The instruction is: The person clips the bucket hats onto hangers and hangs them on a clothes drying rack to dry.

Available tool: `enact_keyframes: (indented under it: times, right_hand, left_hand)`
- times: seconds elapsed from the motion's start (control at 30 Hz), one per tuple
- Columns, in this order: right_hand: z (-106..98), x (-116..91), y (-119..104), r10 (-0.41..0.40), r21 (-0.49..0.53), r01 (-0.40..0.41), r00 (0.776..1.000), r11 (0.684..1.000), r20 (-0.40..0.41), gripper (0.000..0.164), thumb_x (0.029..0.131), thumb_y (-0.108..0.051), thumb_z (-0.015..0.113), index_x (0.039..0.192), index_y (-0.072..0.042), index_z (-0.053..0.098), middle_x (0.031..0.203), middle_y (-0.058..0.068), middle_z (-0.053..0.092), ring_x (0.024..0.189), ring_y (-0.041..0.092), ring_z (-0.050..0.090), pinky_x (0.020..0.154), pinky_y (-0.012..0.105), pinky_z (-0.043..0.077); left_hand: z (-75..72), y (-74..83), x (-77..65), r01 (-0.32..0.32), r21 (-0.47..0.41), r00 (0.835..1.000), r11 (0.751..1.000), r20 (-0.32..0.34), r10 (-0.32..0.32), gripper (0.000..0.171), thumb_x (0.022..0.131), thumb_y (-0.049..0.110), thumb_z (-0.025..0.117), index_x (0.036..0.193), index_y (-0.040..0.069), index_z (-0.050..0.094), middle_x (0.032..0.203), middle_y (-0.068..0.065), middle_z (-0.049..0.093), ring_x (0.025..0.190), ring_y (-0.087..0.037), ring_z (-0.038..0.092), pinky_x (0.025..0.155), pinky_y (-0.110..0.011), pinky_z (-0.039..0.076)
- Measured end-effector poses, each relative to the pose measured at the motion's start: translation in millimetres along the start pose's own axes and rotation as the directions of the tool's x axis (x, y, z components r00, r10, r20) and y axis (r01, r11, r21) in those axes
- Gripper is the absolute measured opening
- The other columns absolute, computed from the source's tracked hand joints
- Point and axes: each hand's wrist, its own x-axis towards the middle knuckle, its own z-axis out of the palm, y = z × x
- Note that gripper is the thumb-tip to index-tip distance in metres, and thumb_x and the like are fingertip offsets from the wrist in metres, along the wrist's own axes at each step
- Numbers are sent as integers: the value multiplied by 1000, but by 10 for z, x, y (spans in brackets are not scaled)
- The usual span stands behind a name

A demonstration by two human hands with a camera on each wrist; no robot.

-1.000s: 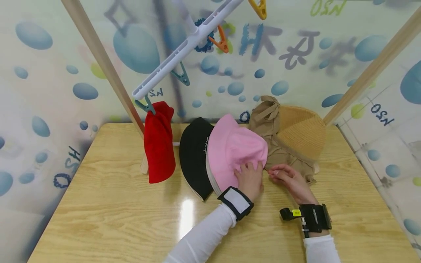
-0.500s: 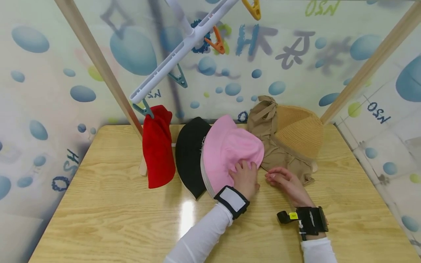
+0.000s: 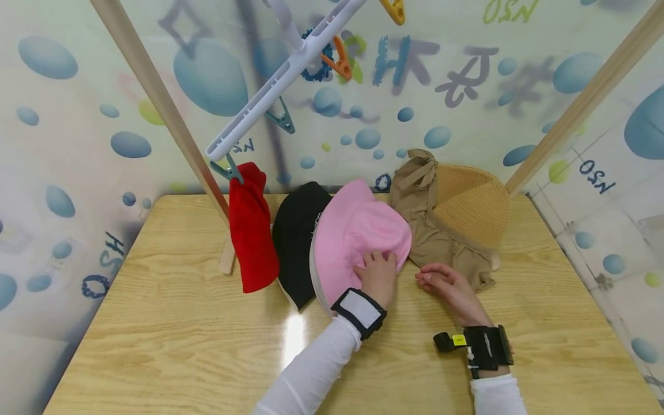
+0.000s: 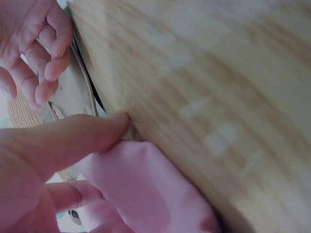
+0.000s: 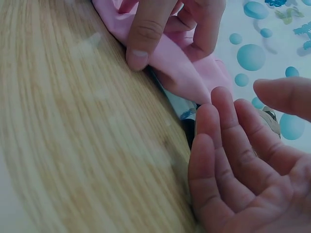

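Observation:
A pink bucket hat (image 3: pixel 363 225) lies on its side on the table, overlapping a black bucket hat (image 3: pixel 301 236). My left hand (image 3: pixel 378 279) holds the pink hat's crown, fingers spread over the top and thumb low at the near side; its cloth bunches between them in both wrist views. My right hand (image 3: pixel 448 288) is just right of it, empty, with fingers bent loosely and palm facing the hat. Behind the right hand lies a straw sun hat (image 3: pixel 472 199) with brown cloth and a bow. A red cloth hat (image 3: pixel 252 236) hangs at the left from a teal clip (image 3: pixel 228 169).
A white hanger bar (image 3: pixel 280 80) slants above the hats, carrying another teal clip (image 3: pixel 282 118), an orange clip (image 3: pixel 339 60) and a yellow clip (image 3: pixel 395 10). Wooden poles rise at the left (image 3: pixel 155 95) and right (image 3: pixel 581 101). A patterned wall backs the table (image 3: pixel 155 328).
My left hand and the pink hat have shifted slightly left, and the black hat with them. My right hand has drifted a little left too. The red hat's lower end has swung right.

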Motion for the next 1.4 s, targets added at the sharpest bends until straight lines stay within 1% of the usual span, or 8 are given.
enact_keyframes:
  times: [0.23, 0.4, 0.6, 0.7, 0.83, 1.03, 1.2, 1.4]
  right_hand:
    - [13, -13, 24, 0, -18, -1, 1000, 1000, -16, 30, 93, -5, 48, 111, 18, 40, 97, -4, 67, 93, 11, 63, 83, 21, 51]
    - [24, -25, 46, -16, -7, 16, 1000, 1000, -25, 29, 93, -4, 48, 110, 19, 40, 97, -3, 67, 92, 11, 63, 82, 20, 50]
    - [41, -33, 93, -33, 39, 35, 999, 999, -43, 27, 92, -2, 49, 109, 18, 43, 96, -1, 67, 93, 13, 63, 83, 22, 50]
    - [48, -37, 110, -42, 26, 44, 997, 999, -60, 28, 92, -2, 49, 109, 19, 42, 96, -1, 67, 94, 13, 63, 84, 22, 50]
    - [49, -41, 127, -53, -4, 53, 997, 999, -57, 33, 92, -3, 50, 111, 22, 38, 97, -1, 66, 94, 12, 62, 84, 21, 50]
    - [61, -47, 142, -37, -37, 35, 997, 999, -64, 35, 93, -5, 50, 111, 21, 38, 98, -3, 65, 96, 10, 62, 85, 19, 49]
    - [79, -56, 132, -12, -83, 4, 996, 997, -90, 36, 92, -9, 53, 112, 18, 41, 99, -2, 65, 97, 11, 61, 86, 19, 48]
    - [85, -62, 133, -9, -155, 0, 998, 988, -54, 37, 93, -14, 52, 115, 14, 42, 103, -2, 62, 100, 9, 59, 87, 17, 46]
  left_hand:
    - [-1, -81, -14, -7, 23, 1000, 1000, 7, 7, 15, 84, 9, 51, 96, 15, 59, 89, -11, 58, 83, -26, 53, 66, -48, 50]
    - [-31, -136, -33, -24, -3, 999, 1000, 25, 24, 17, 82, 8, 55, 97, 14, 59, 90, -12, 58, 85, -28, 53, 67, -49, 50]
    - [-77, -223, -55, -13, -88, 997, 996, 71, 19, 24, 77, 7, 63, 100, 11, 59, 97, -11, 60, 88, -29, 52, 66, -49, 49]
    - [-89, -264, -76, -10, -114, 998, 993, 59, 16, 22, 76, 7, 64, 97, 8, 59, 95, -12, 61, 87, -29, 53, 65, -49, 48]
    - [-127, -310, -92, 12, -137, 998, 990, 63, -4, 18, 80, 7, 60, 97, 4, 59, 91, -15, 61, 84, -29, 55, 63, -48, 49]
    - [-282, -393, -95, 55, -206, 995, 977, 95, -36, 18, 82, 2, 55, 100, 0, 57, 88, -19, 63, 79, -32, 59, 59, -48, 52]
    - [-408, -461, -113, 32, -233, 999, 972, 43, -22, 13, 81, 2, 57, 93, -1, 59, 80, -18, 63, 69, -32, 60, 53, -44, 52]
    - [-528, -567, -121, 8, -267, 998, 964, -51, -23, 7, 76, 1, 58, 83, -1, 60, 72, -17, 63, 63, -33, 60, 50, -44, 51]
